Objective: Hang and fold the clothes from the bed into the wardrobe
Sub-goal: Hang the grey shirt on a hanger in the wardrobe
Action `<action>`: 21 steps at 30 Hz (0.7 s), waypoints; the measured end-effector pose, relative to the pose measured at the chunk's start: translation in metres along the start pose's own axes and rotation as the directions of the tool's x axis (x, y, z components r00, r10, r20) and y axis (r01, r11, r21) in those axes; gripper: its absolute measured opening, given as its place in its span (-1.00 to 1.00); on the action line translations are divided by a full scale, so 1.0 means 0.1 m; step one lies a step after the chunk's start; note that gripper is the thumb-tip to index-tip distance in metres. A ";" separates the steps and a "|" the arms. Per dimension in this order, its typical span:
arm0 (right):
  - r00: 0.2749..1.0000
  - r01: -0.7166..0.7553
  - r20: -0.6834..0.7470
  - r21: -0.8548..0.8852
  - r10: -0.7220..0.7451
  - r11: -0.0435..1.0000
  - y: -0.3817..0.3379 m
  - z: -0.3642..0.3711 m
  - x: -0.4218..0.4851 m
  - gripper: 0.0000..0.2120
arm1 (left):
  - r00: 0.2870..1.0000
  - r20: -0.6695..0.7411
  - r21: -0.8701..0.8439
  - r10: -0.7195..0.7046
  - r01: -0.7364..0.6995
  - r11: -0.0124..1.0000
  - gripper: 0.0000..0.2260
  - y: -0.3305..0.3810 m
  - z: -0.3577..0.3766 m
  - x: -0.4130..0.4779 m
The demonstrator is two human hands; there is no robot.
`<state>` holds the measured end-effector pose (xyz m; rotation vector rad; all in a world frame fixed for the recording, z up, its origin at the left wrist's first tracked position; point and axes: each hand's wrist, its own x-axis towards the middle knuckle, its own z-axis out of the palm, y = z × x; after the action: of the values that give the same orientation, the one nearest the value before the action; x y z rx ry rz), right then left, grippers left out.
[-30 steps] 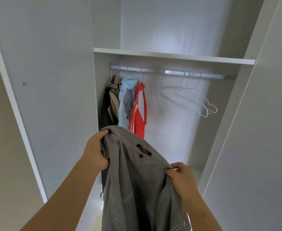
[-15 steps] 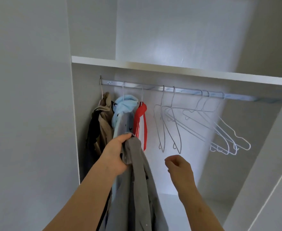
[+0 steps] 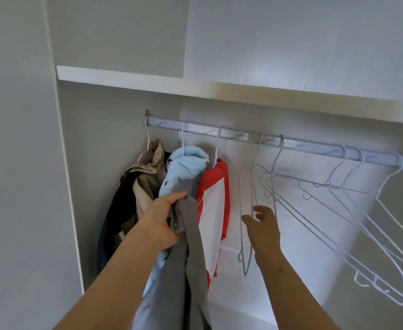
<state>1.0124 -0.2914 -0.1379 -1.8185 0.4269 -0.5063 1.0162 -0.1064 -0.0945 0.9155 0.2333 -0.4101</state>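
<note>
Grey shirt hangs bunched from your left hand, which is clenched on its top end, right against the red-and-white garment on the rail. Nearest empty wire hanger sits just ahead of your right hand, edge-on, long axis running down past your thumb. That hand is loose, fingers spread either side of the wire, gripping nothing. I'd take it with the right, since the left is busy and further off.
</note>
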 end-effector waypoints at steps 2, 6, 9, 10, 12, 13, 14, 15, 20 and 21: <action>0.989 -0.127 0.100 0.152 0.113 0.980 0.05 0.04 0.21 -0.59 | 1.000 -0.019 -0.045 0.014 -0.015 0.999 -0.82 0.03 0.04 0.15; 0.961 -0.203 0.231 0.213 0.153 0.956 0.13 0.10 0.48 -0.78 | 0.998 -0.058 -0.081 0.020 -0.025 0.996 -0.86 0.01 0.14 0.40; 0.975 -0.146 0.198 0.222 0.102 0.964 0.13 0.09 0.65 -0.90 | 0.996 -0.084 -0.093 0.025 -0.033 0.995 -0.86 -0.01 0.21 0.53; 0.981 -0.131 0.172 0.220 0.094 0.967 0.12 0.08 0.69 -0.90 | 0.996 -0.085 -0.097 0.024 -0.032 0.995 -0.86 -0.01 0.22 0.55; 0.986 -0.112 0.143 0.226 0.081 0.968 0.07 0.07 0.76 -0.87 | 0.996 -0.081 -0.096 0.023 -0.031 0.995 -0.87 0.01 0.24 0.58; 0.988 -0.103 0.141 0.235 0.071 0.967 0.05 0.07 0.77 -0.85 | 0.996 -0.084 -0.095 0.024 -0.032 0.995 -0.88 0.02 0.23 0.58; 0.988 -0.094 0.139 0.240 0.061 0.966 0.03 0.08 0.77 -0.85 | 0.996 -0.088 -0.094 0.026 -0.034 0.995 -0.89 0.03 0.23 0.58; 0.989 -0.085 0.136 0.242 0.053 0.966 0.01 0.09 0.76 -0.84 | 0.996 -0.088 -0.090 0.028 -0.036 0.995 -0.90 0.04 0.22 0.57; 0.993 -0.063 0.113 0.256 0.034 0.965 -0.03 0.14 0.61 -0.86 | 0.997 -0.076 -0.055 0.024 -0.028 0.998 -0.90 0.07 0.15 0.47; 0.994 -0.067 0.106 0.260 0.040 0.963 -0.04 0.15 0.54 -0.85 | 0.996 -0.085 -0.054 0.024 -0.028 0.998 -0.89 0.07 0.11 0.43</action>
<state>1.0663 -0.3069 -0.1311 -1.5636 0.3230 -0.4123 1.0579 -0.1225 -0.0989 0.8821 0.3084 -0.3399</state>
